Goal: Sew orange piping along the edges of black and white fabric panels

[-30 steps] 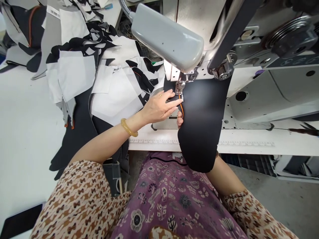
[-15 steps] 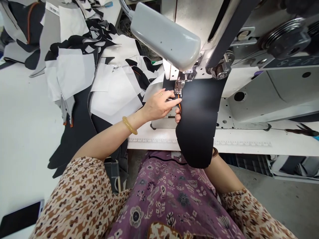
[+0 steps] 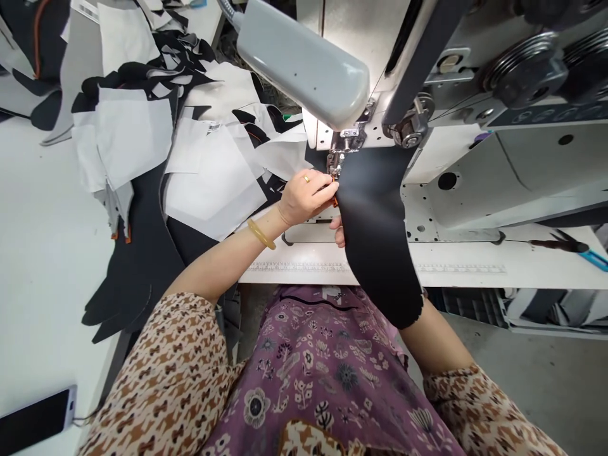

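Observation:
A black fabric panel (image 3: 380, 234) lies under the presser foot (image 3: 335, 166) of a sewing machine and drapes over the front edge of the table. My left hand (image 3: 306, 197) is closed just in front of the foot, its fingertips pinching a narrow orange strip (image 3: 335, 201) at the panel's left edge. Most of my right hand (image 3: 338, 232) is hidden beneath the panel. Only its curled fingertips show, gripping the panel's left edge below my left hand.
A grey lamp (image 3: 304, 63) hangs over the needle area. Black and white cut pieces (image 3: 213, 177) are heaped to the left. A phone (image 3: 38, 411) lies at lower left, blue-handled snips (image 3: 570, 244) at right. A ruler strip (image 3: 304, 267) runs along the table's front.
My left fingers have drawn together around the orange strip near the foot. The panel's lower end has swung right, and my right fingertips sit slightly lower. The whole view has shifted a little.

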The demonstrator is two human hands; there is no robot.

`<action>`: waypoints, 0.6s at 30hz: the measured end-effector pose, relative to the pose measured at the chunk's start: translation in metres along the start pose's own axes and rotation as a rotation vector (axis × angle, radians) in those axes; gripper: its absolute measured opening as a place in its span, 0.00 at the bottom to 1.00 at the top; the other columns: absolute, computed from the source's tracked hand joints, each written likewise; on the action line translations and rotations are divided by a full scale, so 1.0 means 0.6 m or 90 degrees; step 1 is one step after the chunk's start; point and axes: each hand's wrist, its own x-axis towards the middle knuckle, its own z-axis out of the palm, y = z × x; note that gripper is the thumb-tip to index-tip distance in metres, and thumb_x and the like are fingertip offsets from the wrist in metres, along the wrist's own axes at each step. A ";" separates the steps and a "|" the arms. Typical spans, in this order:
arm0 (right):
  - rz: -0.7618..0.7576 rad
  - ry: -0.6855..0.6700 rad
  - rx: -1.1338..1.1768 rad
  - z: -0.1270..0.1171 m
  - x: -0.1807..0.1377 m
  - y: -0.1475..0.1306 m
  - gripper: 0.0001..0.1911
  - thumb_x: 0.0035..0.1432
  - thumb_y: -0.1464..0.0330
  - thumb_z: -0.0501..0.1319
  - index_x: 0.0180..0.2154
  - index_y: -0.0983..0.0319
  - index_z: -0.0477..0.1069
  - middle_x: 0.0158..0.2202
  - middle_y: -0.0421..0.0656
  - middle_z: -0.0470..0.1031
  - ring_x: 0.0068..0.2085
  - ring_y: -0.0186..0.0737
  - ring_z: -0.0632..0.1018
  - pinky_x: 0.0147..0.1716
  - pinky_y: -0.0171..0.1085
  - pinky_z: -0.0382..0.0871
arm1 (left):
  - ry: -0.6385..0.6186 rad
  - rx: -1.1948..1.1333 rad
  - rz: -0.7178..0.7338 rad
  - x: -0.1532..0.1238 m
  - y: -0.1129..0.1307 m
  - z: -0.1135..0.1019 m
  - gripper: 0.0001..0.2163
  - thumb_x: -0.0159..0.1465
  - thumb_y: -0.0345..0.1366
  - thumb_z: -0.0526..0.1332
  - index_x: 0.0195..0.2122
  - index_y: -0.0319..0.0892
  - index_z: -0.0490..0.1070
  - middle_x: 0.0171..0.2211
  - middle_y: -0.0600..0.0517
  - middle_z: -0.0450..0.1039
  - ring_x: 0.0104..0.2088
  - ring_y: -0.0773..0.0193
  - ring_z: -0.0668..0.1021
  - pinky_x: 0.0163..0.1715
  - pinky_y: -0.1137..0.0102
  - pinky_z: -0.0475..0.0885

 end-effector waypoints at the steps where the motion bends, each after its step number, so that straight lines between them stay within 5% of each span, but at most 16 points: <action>1: 0.030 -0.020 0.052 -0.008 -0.002 0.000 0.31 0.44 0.39 0.53 0.34 0.56 0.73 0.39 0.42 0.74 0.48 0.44 0.73 0.43 0.44 0.72 | 0.007 -0.010 0.007 -0.001 0.000 0.003 0.09 0.66 0.38 0.52 0.39 0.42 0.70 0.32 0.49 0.73 0.33 0.65 0.74 0.32 0.67 0.65; 4: 0.032 -0.020 0.163 -0.032 -0.008 0.008 0.37 0.42 0.37 0.54 0.43 0.56 0.71 0.47 0.41 0.73 0.52 0.44 0.72 0.50 0.45 0.69 | 0.031 -0.032 0.029 -0.004 -0.002 0.006 0.08 0.67 0.35 0.52 0.40 0.42 0.69 0.31 0.50 0.74 0.34 0.64 0.75 0.32 0.66 0.66; 7: -0.023 0.094 0.107 -0.050 -0.005 0.026 0.31 0.35 0.52 0.69 0.43 0.58 0.71 0.48 0.41 0.72 0.50 0.41 0.73 0.54 0.42 0.67 | 0.021 -0.057 0.030 -0.008 -0.005 0.003 0.08 0.66 0.35 0.52 0.41 0.43 0.69 0.33 0.49 0.75 0.36 0.63 0.77 0.33 0.65 0.68; 11: -0.033 0.242 0.118 -0.062 0.018 0.047 0.26 0.34 0.58 0.71 0.37 0.60 0.71 0.41 0.42 0.75 0.43 0.41 0.76 0.49 0.44 0.71 | -0.077 -0.101 0.012 -0.010 -0.006 -0.004 0.07 0.65 0.37 0.54 0.41 0.45 0.69 0.38 0.47 0.75 0.43 0.60 0.77 0.39 0.62 0.71; 18: -0.075 0.257 0.057 -0.078 0.045 0.040 0.23 0.37 0.57 0.69 0.35 0.62 0.70 0.33 0.41 0.75 0.33 0.37 0.76 0.37 0.40 0.74 | -0.113 -0.129 -0.024 -0.008 -0.003 -0.006 0.07 0.65 0.35 0.54 0.41 0.45 0.69 0.38 0.48 0.75 0.43 0.61 0.77 0.41 0.59 0.73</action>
